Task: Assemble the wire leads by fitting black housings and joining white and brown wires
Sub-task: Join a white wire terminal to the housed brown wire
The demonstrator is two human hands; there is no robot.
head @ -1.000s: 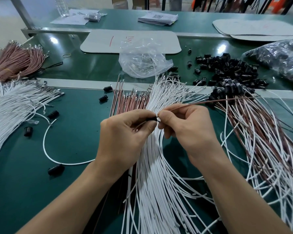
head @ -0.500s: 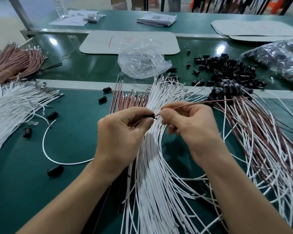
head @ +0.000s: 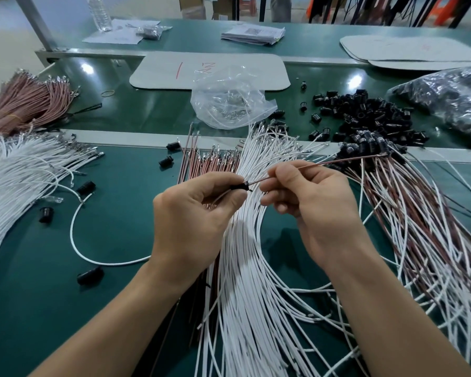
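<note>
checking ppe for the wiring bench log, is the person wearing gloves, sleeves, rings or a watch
No. The left hand and right hand are both bare: no gloves, rings or tape show. The left forearm and right forearm are bare too, with no watch, strap or sleeve in view down to the frame's edge.

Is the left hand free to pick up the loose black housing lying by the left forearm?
Probably not yet: the left hand pinches a black housing; the path to the loose housing looks open.
</note>
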